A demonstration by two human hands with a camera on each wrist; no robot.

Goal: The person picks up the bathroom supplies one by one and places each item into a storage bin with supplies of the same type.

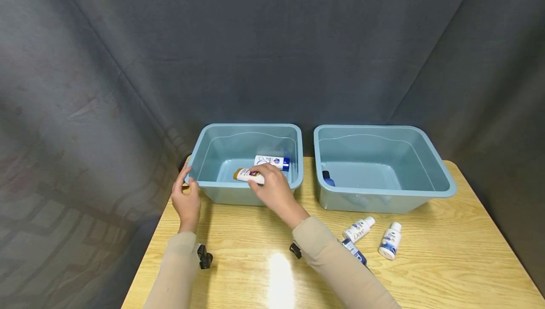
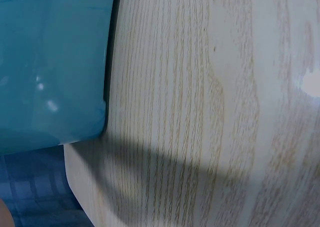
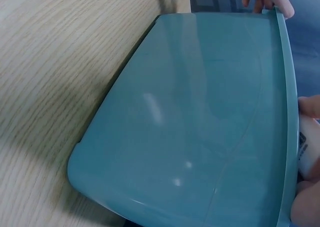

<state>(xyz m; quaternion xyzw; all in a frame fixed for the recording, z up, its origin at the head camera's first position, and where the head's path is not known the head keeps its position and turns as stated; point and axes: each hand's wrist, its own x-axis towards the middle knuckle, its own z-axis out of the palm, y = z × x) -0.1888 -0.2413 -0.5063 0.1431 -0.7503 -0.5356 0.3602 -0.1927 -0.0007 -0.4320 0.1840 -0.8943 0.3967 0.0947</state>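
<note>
My right hand (image 1: 276,193) reaches over the front rim of the left blue bin (image 1: 238,196) and grips a small white bottle with a golden cap (image 1: 243,175). In the right wrist view, part of that white bottle (image 3: 309,152) shows between thumb and fingers, just past the rim. Behind it in the bin lies a white tube with a blue cap (image 1: 272,161). My left hand (image 1: 186,202) holds the bin's front left corner, its thumb at the rim in the right wrist view.
A second blue bin (image 1: 383,200) stands to the right, with a dark-capped blue bottle (image 1: 328,180) inside. Before it on the wooden table (image 1: 238,252) lie two white Dove bottles (image 1: 359,229) and a dark blue item (image 1: 354,251), partly behind my right sleeve. A dark curtain (image 1: 272,39) hangs behind.
</note>
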